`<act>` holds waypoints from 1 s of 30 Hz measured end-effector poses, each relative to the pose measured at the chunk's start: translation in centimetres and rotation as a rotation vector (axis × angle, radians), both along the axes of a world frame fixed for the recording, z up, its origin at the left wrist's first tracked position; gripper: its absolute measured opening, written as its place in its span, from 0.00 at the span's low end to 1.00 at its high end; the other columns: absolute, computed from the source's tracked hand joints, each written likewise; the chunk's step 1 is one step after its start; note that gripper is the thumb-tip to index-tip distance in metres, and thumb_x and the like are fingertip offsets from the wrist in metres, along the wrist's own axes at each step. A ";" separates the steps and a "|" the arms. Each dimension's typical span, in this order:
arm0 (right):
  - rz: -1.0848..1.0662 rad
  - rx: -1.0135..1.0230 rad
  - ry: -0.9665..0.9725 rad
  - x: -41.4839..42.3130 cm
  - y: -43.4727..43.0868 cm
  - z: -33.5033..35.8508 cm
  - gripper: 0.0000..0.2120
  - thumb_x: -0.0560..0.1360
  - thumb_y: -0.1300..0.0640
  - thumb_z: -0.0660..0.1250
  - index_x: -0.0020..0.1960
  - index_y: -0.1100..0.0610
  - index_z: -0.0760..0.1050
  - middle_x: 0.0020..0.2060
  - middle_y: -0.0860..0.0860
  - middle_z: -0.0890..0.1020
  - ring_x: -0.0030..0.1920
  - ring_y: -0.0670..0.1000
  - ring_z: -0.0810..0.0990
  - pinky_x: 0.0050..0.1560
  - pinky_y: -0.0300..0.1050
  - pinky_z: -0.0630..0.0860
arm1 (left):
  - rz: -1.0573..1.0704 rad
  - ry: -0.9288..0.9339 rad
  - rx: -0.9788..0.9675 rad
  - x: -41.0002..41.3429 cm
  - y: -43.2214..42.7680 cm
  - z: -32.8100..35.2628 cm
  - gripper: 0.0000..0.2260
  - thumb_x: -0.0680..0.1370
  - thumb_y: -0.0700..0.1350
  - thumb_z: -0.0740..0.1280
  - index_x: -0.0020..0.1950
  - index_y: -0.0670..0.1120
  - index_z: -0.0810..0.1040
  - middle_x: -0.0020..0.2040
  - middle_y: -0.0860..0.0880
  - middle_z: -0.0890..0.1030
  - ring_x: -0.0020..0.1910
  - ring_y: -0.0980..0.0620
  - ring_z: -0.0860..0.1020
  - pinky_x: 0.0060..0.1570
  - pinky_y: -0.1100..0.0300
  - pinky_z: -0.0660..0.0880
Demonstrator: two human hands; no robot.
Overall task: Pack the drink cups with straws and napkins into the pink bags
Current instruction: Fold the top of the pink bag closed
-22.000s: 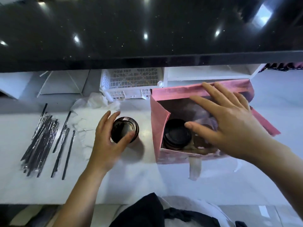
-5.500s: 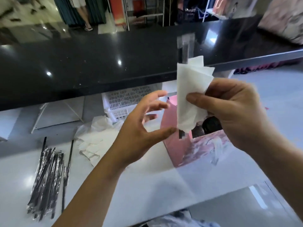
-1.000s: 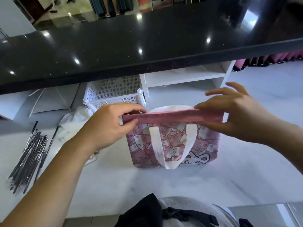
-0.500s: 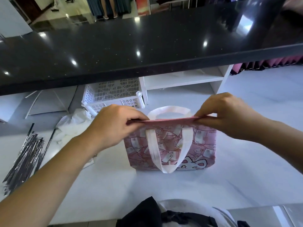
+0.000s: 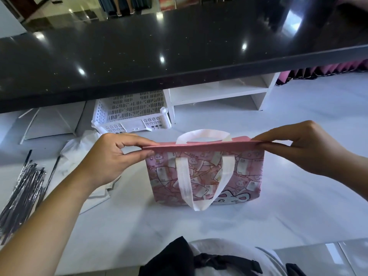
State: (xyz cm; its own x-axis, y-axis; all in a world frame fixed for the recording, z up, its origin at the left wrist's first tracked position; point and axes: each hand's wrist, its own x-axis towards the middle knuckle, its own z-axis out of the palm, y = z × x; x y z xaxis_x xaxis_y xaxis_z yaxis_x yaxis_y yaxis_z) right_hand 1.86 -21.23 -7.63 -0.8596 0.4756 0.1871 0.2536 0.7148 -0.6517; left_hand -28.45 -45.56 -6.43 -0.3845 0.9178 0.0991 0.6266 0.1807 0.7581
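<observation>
A pink printed bag [image 5: 207, 176] with white handles stands upright on the white counter [image 5: 298, 206], its top edges pressed together. My left hand [image 5: 111, 158] pinches the top rim at its left corner. At the right corner my right hand [image 5: 298, 148] pinches the same rim. One handle hangs down the front, the other arches behind the rim. Whatever is inside the bag is hidden. A bundle of wrapped black straws [image 5: 23, 194] lies at the far left. White napkins [image 5: 79, 152] lie behind my left hand.
A white perforated basket [image 5: 131, 114] sits under the black upper counter [image 5: 159, 52], beside a white shelf unit [image 5: 219, 92]. Folded pink bags [image 5: 328, 70] stand at the far right back. A person's dark clothing [image 5: 199, 259] shows at the bottom edge.
Both hands have slid outward along the bag's rim to its corners, and the top is pulled flatter and straighter. The bag stays in place.
</observation>
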 end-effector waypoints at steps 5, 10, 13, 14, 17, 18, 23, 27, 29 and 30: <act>-0.012 0.044 -0.048 -0.8 -1.7 1.6 0.13 0.72 0.54 0.74 0.55 0.44 0.83 0.47 0.37 0.85 0.45 0.38 0.81 0.39 0.28 0.71 | -0.007 0.101 -0.040 1.8 0.4 1.5 0.13 0.73 0.41 0.76 0.51 0.58 0.84 0.49 0.66 0.84 0.53 0.65 0.80 0.55 0.73 0.72; 0.109 0.329 -0.207 -4.9 -4.6 3.9 0.12 0.74 0.46 0.69 0.57 0.44 0.81 0.48 0.43 0.85 0.46 0.52 0.82 0.44 0.50 0.77 | -0.161 0.328 -0.116 4.8 3.7 3.0 0.11 0.75 0.51 0.74 0.56 0.59 0.83 0.50 0.64 0.83 0.50 0.62 0.80 0.54 0.55 0.77; 0.056 0.462 -0.295 -7.2 -5.0 3.6 0.10 0.77 0.47 0.67 0.58 0.42 0.79 0.49 0.44 0.84 0.49 0.55 0.80 0.45 0.47 0.74 | -0.214 0.424 -0.175 5.7 5.5 3.0 0.12 0.76 0.46 0.73 0.58 0.58 0.82 0.50 0.61 0.83 0.48 0.59 0.79 0.51 0.52 0.77; 0.038 0.493 -0.323 -7.5 -5.1 3.5 0.09 0.78 0.48 0.66 0.57 0.41 0.79 0.49 0.44 0.84 0.49 0.55 0.80 0.44 0.47 0.74 | -0.217 0.434 -0.182 5.6 5.7 2.9 0.12 0.77 0.46 0.72 0.58 0.58 0.82 0.50 0.61 0.83 0.48 0.60 0.79 0.51 0.55 0.77; -0.016 0.485 -0.361 -6.9 -4.5 3.8 0.09 0.79 0.50 0.66 0.56 0.40 0.79 0.47 0.44 0.84 0.46 0.55 0.79 0.43 0.46 0.72 | -0.188 0.359 -0.175 4.5 5.3 2.7 0.11 0.76 0.44 0.74 0.56 0.57 0.84 0.48 0.61 0.84 0.48 0.66 0.79 0.48 0.75 0.71; -0.036 0.458 -0.368 -6.3 -4.1 4.0 0.08 0.79 0.51 0.67 0.54 0.40 0.80 0.45 0.43 0.84 0.44 0.54 0.78 0.43 0.46 0.72 | -0.175 0.344 -0.167 3.9 4.9 2.7 0.10 0.76 0.44 0.74 0.55 0.56 0.85 0.46 0.62 0.84 0.48 0.68 0.79 0.47 0.77 0.70; -0.076 0.119 -0.244 -2.0 -1.0 3.1 0.08 0.72 0.54 0.76 0.43 0.40 0.83 0.37 0.39 0.85 0.39 0.44 0.82 0.43 0.45 0.78 | -0.078 0.189 -0.062 0.7 1.4 2.2 0.12 0.73 0.40 0.76 0.50 0.57 0.85 0.44 0.61 0.85 0.45 0.62 0.82 0.48 0.72 0.75; -0.053 0.012 -0.081 -0.4 -0.3 1.9 0.12 0.71 0.59 0.76 0.44 0.41 0.82 0.39 0.38 0.84 0.42 0.36 0.80 0.40 0.25 0.70 | 0.000 0.006 0.065 0.5 0.2 0.8 0.10 0.70 0.40 0.75 0.48 0.54 0.86 0.42 0.56 0.86 0.33 0.53 0.83 0.41 0.58 0.81; -0.063 0.017 -0.020 -0.3 -0.4 1.1 0.14 0.71 0.60 0.76 0.45 0.40 0.81 0.39 0.36 0.84 0.44 0.36 0.80 0.41 0.24 0.69 | 0.011 -0.048 0.094 0.6 0.2 0.2 0.12 0.70 0.40 0.74 0.46 0.57 0.86 0.40 0.55 0.85 0.30 0.52 0.82 0.38 0.59 0.81; -0.079 -0.003 0.006 -0.3 -0.5 0.8 0.15 0.71 0.60 0.76 0.45 0.39 0.80 0.39 0.37 0.84 0.45 0.37 0.81 0.43 0.24 0.69 | 0.028 -0.077 0.107 0.5 0.1 -0.1 0.14 0.71 0.38 0.75 0.46 0.59 0.86 0.40 0.55 0.85 0.30 0.52 0.82 0.39 0.61 0.80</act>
State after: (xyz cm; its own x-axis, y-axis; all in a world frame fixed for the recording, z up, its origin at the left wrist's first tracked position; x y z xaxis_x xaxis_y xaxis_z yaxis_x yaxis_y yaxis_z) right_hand 1.59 -21.68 -6.79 -0.8180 0.5428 0.1906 0.3053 0.6904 -0.6559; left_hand -27.96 -45.43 -6.52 -0.4202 0.8923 0.1652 0.5614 0.1126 0.8198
